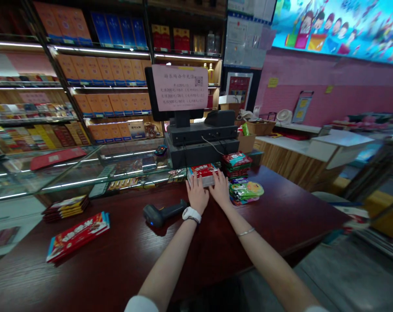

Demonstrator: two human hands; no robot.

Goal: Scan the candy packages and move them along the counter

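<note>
My left hand (pixel 197 193) and my right hand (pixel 220 189) reach forward to a small stack of red snack packets (pixel 203 170) with a pale front side, at the far edge of the table. My left fingers are spread out against its left front. Stretched fingers of my right hand touch its right end. Beside my left wrist lies a black barcode scanner (pixel 162 213) with a blue light. To the right of my right hand are a pile of red packets (pixel 237 161) and some green packets (pixel 247 190). What lies under my fingertips is partly hidden.
On the dark red table (pixel 118 260) lie red-and-blue packets (pixel 78 234) and a yellow-brown pile (pixel 66 208) at left. Behind the stack stands a black cash register (pixel 201 149) with a paper sign (pixel 181 86). A glass counter (pixel 112 167) borders the table's far left.
</note>
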